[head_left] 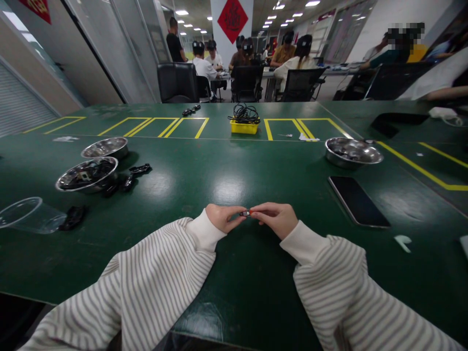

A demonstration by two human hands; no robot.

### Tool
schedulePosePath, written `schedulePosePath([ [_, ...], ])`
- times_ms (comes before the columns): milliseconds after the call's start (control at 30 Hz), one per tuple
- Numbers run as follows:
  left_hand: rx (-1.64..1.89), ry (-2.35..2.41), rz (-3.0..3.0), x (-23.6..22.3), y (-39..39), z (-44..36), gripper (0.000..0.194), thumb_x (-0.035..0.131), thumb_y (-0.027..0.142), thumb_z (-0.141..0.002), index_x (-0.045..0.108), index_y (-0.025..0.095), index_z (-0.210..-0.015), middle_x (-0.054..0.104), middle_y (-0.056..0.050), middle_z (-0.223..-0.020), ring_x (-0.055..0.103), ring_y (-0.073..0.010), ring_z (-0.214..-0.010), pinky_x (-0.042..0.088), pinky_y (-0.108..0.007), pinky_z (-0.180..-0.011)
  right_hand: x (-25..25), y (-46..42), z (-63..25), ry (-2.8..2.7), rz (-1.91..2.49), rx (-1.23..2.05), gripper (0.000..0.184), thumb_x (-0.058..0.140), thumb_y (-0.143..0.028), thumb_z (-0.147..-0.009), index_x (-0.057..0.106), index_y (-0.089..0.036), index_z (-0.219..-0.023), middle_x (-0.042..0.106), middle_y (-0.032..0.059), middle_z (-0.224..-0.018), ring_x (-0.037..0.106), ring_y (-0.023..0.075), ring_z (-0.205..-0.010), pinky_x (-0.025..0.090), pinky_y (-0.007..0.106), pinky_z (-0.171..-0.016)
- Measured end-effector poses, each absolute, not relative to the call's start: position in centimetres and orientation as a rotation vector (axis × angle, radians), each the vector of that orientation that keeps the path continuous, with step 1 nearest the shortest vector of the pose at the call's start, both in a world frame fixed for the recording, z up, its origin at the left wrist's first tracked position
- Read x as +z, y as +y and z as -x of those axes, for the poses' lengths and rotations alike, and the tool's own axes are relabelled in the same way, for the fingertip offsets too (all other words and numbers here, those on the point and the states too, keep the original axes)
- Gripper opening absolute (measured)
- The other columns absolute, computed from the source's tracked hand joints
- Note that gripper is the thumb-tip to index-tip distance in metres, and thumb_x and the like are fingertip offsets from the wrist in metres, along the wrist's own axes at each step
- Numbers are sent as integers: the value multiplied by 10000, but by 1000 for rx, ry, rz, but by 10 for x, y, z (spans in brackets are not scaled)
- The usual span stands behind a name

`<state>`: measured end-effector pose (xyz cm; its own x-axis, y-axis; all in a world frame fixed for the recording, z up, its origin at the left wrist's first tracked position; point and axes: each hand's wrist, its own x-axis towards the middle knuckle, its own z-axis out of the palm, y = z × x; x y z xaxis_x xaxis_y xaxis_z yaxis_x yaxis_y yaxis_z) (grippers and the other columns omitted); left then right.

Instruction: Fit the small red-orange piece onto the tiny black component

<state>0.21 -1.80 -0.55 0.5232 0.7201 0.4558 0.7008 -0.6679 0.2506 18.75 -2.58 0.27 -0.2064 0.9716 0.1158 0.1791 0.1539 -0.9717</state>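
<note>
My left hand (224,218) and my right hand (277,218) meet above the green table, fingertips almost touching. Between the left thumb and fingers is a small black-and-silver part (244,213). The right fingertips pinch a tiny orange-red piece (250,212) at its right end. Whether these are one joined item or two separate ones I cannot tell, as the fingers cover much of them. Both hands are closed in a pinch.
Two steel bowls (60,187) stand left, black parts (127,183) beside them; a clear plastic cup (31,222) lies tipped nearby. Right are another bowl (331,156), a phone (358,201) and a white hook-shaped piece (402,242). A yellow tray (244,127) holds black cables.
</note>
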Motion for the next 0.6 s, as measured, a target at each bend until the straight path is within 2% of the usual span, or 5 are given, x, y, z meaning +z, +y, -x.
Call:
schedulePosePath([
  [200,844,1238,-2724,-5,-18,-3,264,453,366,-739,636,215,-854,454,61,-379,397,-28,-336,258,-141,-374,2,-28,-186,-1623,1108,1031,151,645,-268,-599,678,-174,-712,641,54,-720,595,147,-576,525,264,-488],
  [433,832,1239,-2671,-3,-19,-3,263,454,363,-730,635,213,-848,408,69,-365,355,-21,-322,251,-133,-369,4,-26,-186,-1446,1159,1336,216,675,-290,-551,671,-137,-703,652,49,-596,618,170,-566,523,279,-508],
  [600,905,1209,-2544,-3,-17,-3,276,477,359,-719,640,169,-836,325,84,-326,268,-16,-297,235,-131,-353,7,-26,-184,-1355,1134,1374,203,697,-268,-515,672,-142,-673,652,38,-578,616,161,-553,520,274,-506],
])
